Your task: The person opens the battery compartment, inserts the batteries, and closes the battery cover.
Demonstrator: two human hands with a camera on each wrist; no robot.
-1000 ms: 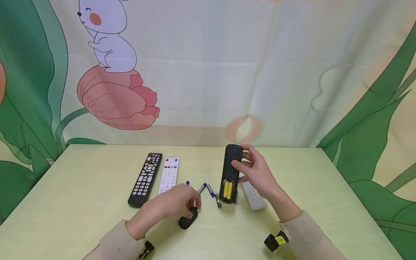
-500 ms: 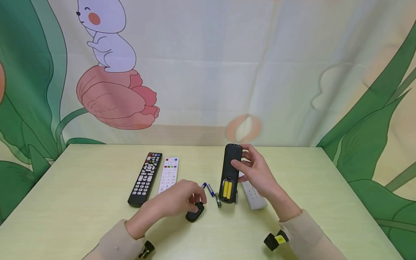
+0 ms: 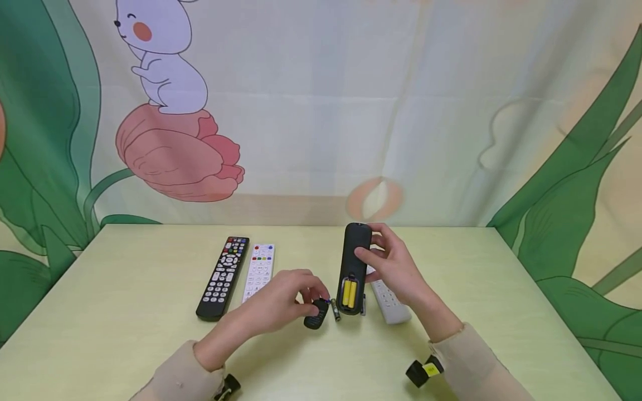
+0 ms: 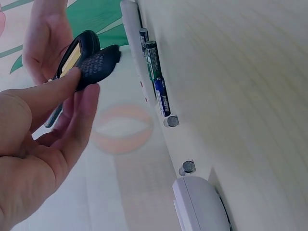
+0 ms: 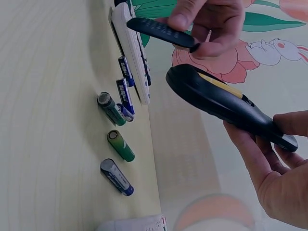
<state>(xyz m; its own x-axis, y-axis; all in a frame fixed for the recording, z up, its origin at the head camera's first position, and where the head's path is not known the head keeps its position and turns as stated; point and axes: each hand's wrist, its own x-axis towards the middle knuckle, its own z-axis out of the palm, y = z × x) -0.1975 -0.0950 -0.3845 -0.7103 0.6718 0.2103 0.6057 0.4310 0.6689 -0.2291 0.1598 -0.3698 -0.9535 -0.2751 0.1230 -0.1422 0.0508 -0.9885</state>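
Note:
My right hand holds a black remote control by its upper end, back toward me and tilted up off the table. Its battery compartment is uncovered, with two yellow batteries lying side by side in it. Between thumb and fingers my left hand pinches a small black battery cover, ridged on its face, just left of the remote's lower end. In the right wrist view the cover is raised above the table, apart from the remote.
Several loose batteries lie on the table under the hands. A black remote and a white remote rest at the left. Another white remote lies partly behind my right hand. A printed curtain hangs behind the table.
My left hand has moved right and slightly away from me with the battery cover, closer to the remote's open compartment. My right hand and its remote have stayed nearly still.

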